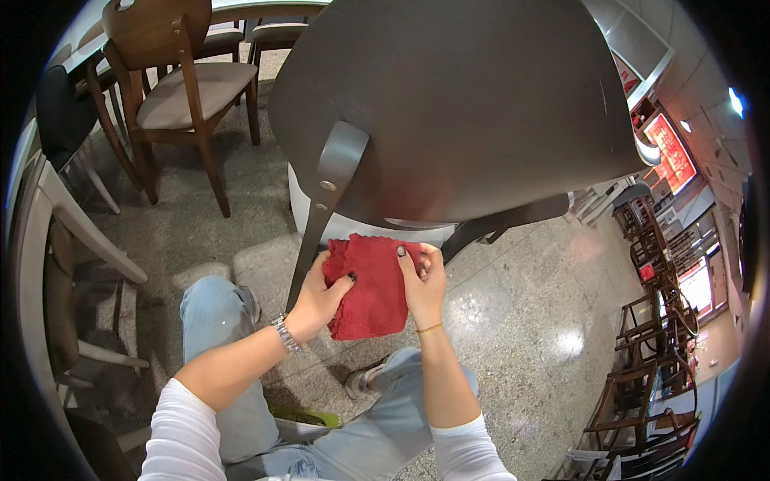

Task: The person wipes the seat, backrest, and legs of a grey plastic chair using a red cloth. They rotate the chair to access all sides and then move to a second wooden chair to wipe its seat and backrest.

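Note:
A folded red cloth with a scalloped edge hangs between my two hands. My left hand grips its left side, the thumb lying on the front face. At the upper right corner, my right hand pinches the cloth between thumb and fingers. Just beyond it stands a chair with a broad dark brown backrest, which bears a few pale scratches near its right edge. A dark chair leg with two screw heads runs down behind my left hand.
Left of me are a pale wooden chair and a brown wooden chair with a beige seat. Speckled stone floor extends to the right, where several stacked dark wooden chairs line the side. A lit red sign hangs farther back.

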Tool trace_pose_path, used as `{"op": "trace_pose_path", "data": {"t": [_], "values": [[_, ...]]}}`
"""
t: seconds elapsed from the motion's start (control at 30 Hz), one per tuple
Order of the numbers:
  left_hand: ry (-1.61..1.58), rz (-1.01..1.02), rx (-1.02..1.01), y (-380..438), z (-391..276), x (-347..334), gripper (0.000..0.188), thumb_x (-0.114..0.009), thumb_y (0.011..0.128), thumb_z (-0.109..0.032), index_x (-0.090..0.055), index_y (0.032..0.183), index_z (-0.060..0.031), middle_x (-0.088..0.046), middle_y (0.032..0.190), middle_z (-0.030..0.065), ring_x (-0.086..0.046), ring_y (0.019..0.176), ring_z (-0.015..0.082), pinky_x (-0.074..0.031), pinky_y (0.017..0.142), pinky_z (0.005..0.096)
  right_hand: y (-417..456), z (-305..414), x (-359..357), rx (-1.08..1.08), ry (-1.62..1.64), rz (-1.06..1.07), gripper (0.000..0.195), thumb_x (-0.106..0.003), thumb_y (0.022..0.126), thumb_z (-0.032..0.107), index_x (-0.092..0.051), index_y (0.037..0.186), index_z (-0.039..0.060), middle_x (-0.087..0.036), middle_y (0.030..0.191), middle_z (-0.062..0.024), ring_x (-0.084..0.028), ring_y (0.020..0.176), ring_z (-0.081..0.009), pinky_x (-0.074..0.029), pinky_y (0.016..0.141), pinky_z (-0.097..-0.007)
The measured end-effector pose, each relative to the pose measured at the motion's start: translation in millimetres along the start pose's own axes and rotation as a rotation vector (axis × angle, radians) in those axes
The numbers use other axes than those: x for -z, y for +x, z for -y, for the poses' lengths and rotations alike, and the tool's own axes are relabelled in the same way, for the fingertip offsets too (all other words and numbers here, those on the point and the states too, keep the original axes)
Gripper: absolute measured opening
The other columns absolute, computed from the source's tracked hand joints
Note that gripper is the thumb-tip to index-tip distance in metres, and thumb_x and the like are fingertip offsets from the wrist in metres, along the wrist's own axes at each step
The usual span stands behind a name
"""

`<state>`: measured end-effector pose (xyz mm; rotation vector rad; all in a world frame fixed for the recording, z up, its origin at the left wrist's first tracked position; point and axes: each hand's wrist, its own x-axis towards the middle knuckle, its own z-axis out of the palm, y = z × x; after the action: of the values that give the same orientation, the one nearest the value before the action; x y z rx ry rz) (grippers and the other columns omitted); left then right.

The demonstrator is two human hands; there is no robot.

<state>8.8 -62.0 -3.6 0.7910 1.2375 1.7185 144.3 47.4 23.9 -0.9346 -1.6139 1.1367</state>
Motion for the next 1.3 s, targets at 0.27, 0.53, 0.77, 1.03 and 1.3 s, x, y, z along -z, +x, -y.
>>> {"op": "trace_pose_path", "data": {"t": [0.27, 0.53, 0.77, 1.03, 1.3], "values": [[0.333, 0.157, -0.295, -13, -15, -6, 0.044, -0.052, 0.080, 0.000, -0.041, 0.122, 0.0004, -0.057, 0.107, 0.0114, -0.056, 0.102, 0.0185, -0.047, 0.084, 0.0309, -51, 2, -31, 0.072, 0.218, 0.206, 0.041, -0.061, 0.085, 0.010, -0.040, 0.121, 0.0033, -0.051, 0.108, -0.0034, -0.050, 0.097, -0.0111, -0.043, 0.082, -0.0258], [0.504, 0.004, -0.940, -7, -35, 5, 0.039, -0.051, 0.071, 0.006, -0.048, 0.110, 0.0029, -0.055, 0.101, 0.0162, -0.056, 0.088, 0.0266, -0.047, 0.076, 0.0337, -32, 30, 12, 0.610, -0.156, -0.191, 0.036, -0.059, 0.079, 0.003, -0.049, 0.113, 0.0002, -0.052, 0.110, -0.0126, -0.049, 0.106, -0.0252, -0.037, 0.095, -0.0367], [0.748, -0.460, -0.874, 24, -42, 24, 0.061, -0.067, 0.074, -0.007, -0.034, 0.125, -0.0016, -0.034, 0.124, 0.0128, -0.038, 0.113, 0.0250, -0.030, 0.098, 0.0365, 41, 155, 81, 0.895, 0.272, -0.941, 0.038, -0.058, 0.087, 0.005, -0.045, 0.121, 0.0010, -0.053, 0.115, -0.0089, -0.053, 0.101, -0.0164, -0.047, 0.085, -0.0317], [0.623, -0.242, -0.771, 28, -36, 22, 0.052, -0.052, 0.076, 0.010, -0.038, 0.125, 0.0007, -0.043, 0.118, 0.0189, -0.046, 0.109, 0.0343, -0.037, 0.095, 0.0385, 81, 101, 49, 0.765, -0.332, -0.991, 0.055, -0.049, 0.080, -0.006, -0.027, 0.131, -0.0037, -0.035, 0.132, -0.0174, -0.033, 0.124, -0.0296, -0.020, 0.106, -0.0391], [0.648, -0.240, -0.801, 30, -39, 20, 0.053, -0.048, 0.074, 0.014, -0.041, 0.125, 0.0001, -0.046, 0.115, 0.0182, -0.047, 0.105, 0.0337, -0.041, 0.088, 0.0381, 53, 42, 14, 0.414, 0.011, -0.791, 0.056, -0.053, 0.083, 0.001, -0.024, 0.130, -0.0068, -0.035, 0.130, -0.0239, -0.036, 0.122, -0.0314, -0.022, 0.105, -0.0385]]}}
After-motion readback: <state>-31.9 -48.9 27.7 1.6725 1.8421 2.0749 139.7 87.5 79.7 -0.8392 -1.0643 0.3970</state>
